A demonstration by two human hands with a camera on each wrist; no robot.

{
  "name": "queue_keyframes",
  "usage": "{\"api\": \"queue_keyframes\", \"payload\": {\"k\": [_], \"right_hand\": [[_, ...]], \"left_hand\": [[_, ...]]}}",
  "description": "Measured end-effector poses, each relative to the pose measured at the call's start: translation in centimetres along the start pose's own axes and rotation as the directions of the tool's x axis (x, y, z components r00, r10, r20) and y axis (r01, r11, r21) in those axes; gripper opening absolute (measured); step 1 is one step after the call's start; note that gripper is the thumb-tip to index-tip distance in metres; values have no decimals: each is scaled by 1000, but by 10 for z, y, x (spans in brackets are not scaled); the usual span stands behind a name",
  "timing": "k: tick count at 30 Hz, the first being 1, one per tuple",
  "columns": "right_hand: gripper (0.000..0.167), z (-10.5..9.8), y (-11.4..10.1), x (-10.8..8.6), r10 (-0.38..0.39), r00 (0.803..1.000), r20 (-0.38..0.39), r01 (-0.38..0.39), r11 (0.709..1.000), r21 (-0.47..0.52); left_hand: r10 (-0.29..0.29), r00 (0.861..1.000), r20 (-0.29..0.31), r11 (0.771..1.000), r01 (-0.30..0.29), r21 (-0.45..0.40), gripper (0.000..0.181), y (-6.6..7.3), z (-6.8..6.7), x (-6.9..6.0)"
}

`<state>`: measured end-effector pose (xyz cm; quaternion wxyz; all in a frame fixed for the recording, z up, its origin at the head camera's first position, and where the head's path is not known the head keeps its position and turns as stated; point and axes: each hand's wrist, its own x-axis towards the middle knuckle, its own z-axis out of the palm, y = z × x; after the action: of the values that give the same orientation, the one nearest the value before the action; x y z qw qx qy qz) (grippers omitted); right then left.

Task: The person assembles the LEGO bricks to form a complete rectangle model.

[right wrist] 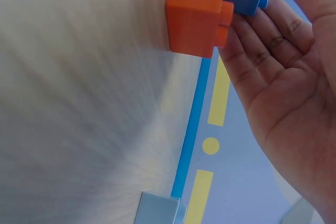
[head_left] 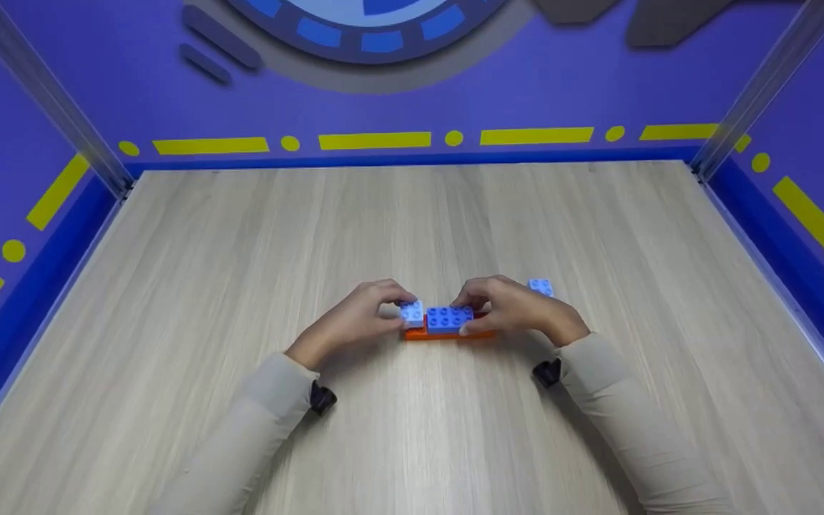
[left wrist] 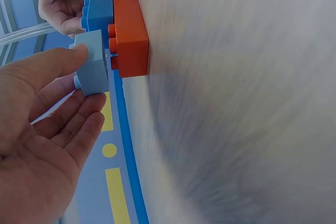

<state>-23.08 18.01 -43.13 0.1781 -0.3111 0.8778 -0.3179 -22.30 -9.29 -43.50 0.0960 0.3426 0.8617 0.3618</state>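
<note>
A long orange toy brick [head_left: 415, 335] lies on the table, its studs facing up. On its middle sits a blue brick [head_left: 448, 320], which my right hand [head_left: 516, 306] pinches between thumb and fingers. My left hand [head_left: 358, 318] pinches a small light blue brick [head_left: 412, 313] over the orange brick's left end. In the left wrist view that light blue brick [left wrist: 92, 61] is held just above the orange studs, with a narrow gap. Bare studs show at the orange brick's right end in the right wrist view.
Another light blue brick [head_left: 540, 287] stands on the wood-grain table [head_left: 412, 429], behind and beside my right hand. Purple walls with yellow marks [head_left: 375, 141] enclose the table at the back and both sides.
</note>
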Motion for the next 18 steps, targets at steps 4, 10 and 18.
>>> {"api": "queue_keyframes", "payload": {"k": [4, 10, 18], "right_hand": [[29, 0, 0, 0, 1, 1000, 0, -1, 1000, -3], [28, 0, 0, 0, 0, 1000, 4, 0, 1000, -4], [29, 0, 1, 0, -12, 1000, -3, 12, 1000, -14]], "left_hand": [[22, 1000, 9, 1000, -23, 17, 30, 0, 1, 0], [-2, 1000, 24, 1000, 2, 18, 30, 3, 3, 0], [-22, 999, 31, 1000, 22, 5, 31, 4, 5, 1]]}}
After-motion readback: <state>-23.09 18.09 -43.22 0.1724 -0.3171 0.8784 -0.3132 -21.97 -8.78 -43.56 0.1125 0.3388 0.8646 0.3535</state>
